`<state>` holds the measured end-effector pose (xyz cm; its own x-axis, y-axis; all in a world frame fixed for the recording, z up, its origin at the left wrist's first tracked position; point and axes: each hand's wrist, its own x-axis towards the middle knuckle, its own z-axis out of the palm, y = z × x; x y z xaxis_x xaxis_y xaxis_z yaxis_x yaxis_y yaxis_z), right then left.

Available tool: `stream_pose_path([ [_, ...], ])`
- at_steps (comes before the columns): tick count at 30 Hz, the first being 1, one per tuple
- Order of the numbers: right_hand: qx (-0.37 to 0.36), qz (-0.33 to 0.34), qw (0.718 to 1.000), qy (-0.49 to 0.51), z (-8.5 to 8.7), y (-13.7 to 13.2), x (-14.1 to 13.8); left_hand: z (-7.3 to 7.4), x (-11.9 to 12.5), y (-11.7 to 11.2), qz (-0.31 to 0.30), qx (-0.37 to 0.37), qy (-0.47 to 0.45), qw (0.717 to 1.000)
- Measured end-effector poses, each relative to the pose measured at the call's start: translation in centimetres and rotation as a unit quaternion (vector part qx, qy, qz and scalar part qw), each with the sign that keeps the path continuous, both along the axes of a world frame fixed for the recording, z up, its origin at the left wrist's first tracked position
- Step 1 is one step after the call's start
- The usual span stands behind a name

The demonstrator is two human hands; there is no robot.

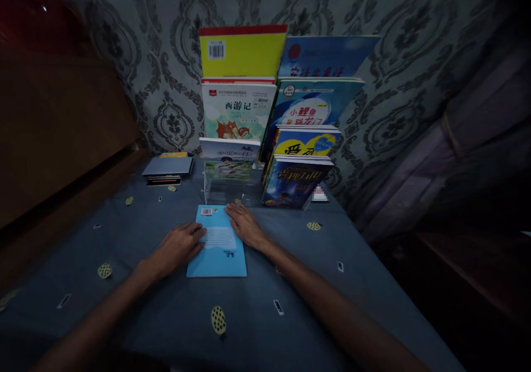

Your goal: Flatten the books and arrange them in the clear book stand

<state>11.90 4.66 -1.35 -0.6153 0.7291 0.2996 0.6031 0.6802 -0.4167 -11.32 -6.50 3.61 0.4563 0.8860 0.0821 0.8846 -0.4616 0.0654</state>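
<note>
A light-blue paperback book (219, 264) lies on the tablecloth in front of me, its barcode at the far end. My left hand (178, 244) reaches over the book's left edge, with its fingers apart and resting on the cover. At the far right corner, my right hand (244, 225) touches the book with its fingers stretched out. Just beyond it stands a clear tiered rack (238, 192), whose left column holds a small green-and-blue book (230, 159), a pale-green book (236, 109) and a yellow book (244, 53).
The rack's right column holds dark-blue books (294, 181), a yellow-and-blue book (307, 142), a teal book (319, 98) and a blue book (332, 53). A small stack of books (168, 167) lies back left. Patterned wallpaper (166, 62) rises behind; a curtain (418, 178) hangs at the right.
</note>
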Motion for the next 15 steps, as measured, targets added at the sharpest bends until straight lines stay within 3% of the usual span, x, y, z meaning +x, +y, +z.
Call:
stream_pose_path([
  [4, -0.021, -0.024, 0.999, 0.006, 0.1, -0.4, 1.8, -1.1, 0.3, 2.1, 0.036, 0.027, 0.008, 0.999],
  [9, -0.035, -0.029, 0.999, 0.012, 0.5, -0.5, 1.9, -2.7, 0.1, 4.9, 0.06, 0.057, -0.006, 0.997],
  [15, -0.039, -0.032, 0.999, 0.015, 0.0, -0.3, 1.9, -2.8, 2.8, 5.4, 0.002, 0.052, -0.023, 0.998],
])
